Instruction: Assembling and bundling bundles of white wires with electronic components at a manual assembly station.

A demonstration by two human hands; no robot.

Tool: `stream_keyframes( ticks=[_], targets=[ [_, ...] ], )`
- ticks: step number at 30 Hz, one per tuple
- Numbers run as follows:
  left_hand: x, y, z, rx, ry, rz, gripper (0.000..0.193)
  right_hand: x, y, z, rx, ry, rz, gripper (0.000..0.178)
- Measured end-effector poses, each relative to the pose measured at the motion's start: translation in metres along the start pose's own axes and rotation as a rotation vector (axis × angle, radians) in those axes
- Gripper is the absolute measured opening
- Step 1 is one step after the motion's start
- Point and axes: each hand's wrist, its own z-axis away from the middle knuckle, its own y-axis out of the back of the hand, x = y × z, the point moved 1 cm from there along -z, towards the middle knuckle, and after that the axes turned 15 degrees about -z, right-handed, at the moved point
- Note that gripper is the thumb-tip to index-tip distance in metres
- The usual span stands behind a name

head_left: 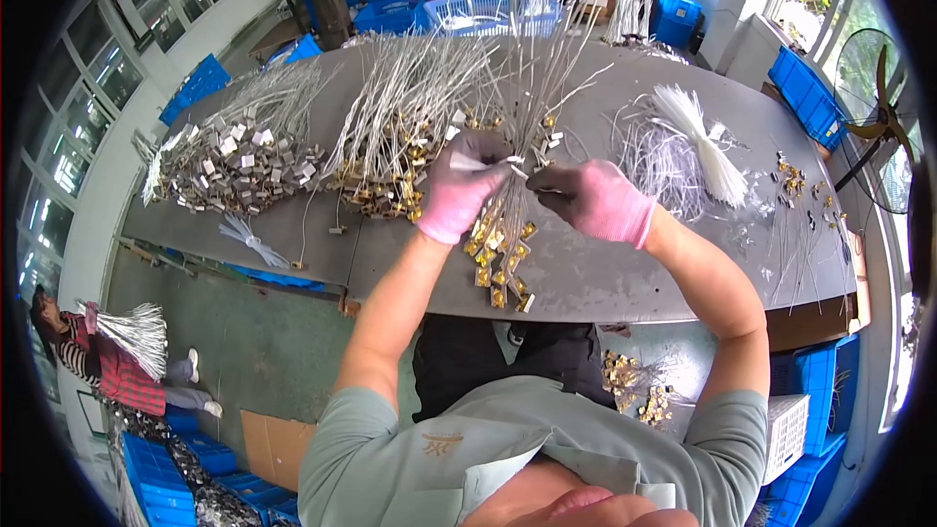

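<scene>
My left hand (461, 187), in a pink glove with dark grey fingers, is closed around a bundle of thin wires (522, 68). Brass-coloured metal end pieces (503, 259) hang from the bundle toward me, and the long wire ends fan out away from me. A white tie (516, 165) crosses the bundle between my hands. My right hand (600, 201), gloved the same way, pinches at the tie's right side; its fingertips partly hide the tie's end.
Wire piles with metal ends (244, 166) and brass ends (390, 151) cover the table's left. At right lie white plastic strips (698, 141) and loose brass pieces (795, 181). A fan (878, 117) stands beyond the right edge. A person carrying wires (122, 356) is at lower left.
</scene>
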Motion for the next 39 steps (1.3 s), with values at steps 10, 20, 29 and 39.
stream_keyframes(
  ticks=[10,20,29,39],
  targets=[
    [-0.021,-0.027,-0.005,0.416,-0.417,-0.311,0.022,-0.016,-0.002,-0.042,0.004,0.093,0.487,0.034],
    [-0.003,0.005,-0.004,0.231,-0.656,-0.787,0.016,-0.016,0.006,-0.055,-0.081,0.083,0.475,0.015],
    [0.011,0.011,-0.003,0.103,-0.720,-0.926,0.018,0.017,-0.014,-0.038,0.025,0.263,0.658,0.010],
    [0.025,-0.023,-0.015,0.117,-0.191,0.003,0.035,0.023,-0.037,-0.004,0.259,0.039,0.155,0.020]
  ],
)
